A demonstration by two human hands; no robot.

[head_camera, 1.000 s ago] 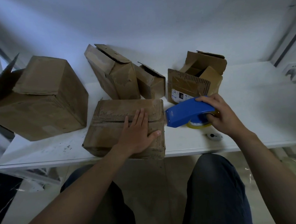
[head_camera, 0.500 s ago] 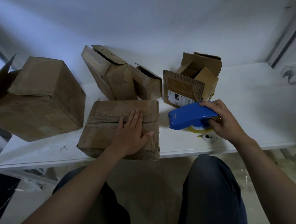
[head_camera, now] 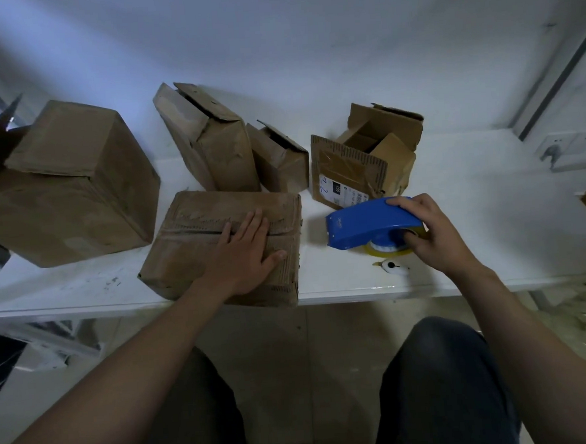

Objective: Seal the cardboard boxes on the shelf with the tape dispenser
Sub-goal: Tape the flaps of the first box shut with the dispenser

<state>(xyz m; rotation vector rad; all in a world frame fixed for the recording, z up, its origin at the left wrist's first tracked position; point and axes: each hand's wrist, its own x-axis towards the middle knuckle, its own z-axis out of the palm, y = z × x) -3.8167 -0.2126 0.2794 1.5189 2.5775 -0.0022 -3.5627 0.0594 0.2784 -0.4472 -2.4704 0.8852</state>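
The left hand [head_camera: 242,255] is lying flat, fingers straight and close together, pressing down on the seam of the closed box [head_camera: 190,255] at the front edge of the white shelf [head_camera: 471,183]. The right hand [head_camera: 429,234] is gripping the blue tape dispenser [head_camera: 363,222], which is sitting on the shelf just right of that box. An open box [head_camera: 350,173] is standing just behind the dispenser.

A flat worn brown cardboard box [head_camera: 197,248] lies closed at the front edge of the white shelf [head_camera: 476,272], its top seam untaped. A blue plastic tape dispenser [head_camera: 363,222] with yellowish tape is just to its right. Behind are a large brown box [head_camera: 70,187], a tall leaning box [head_camera: 218,151], a small leaning box [head_camera: 281,164] and an open-flapped labelled box [head_camera: 350,170].
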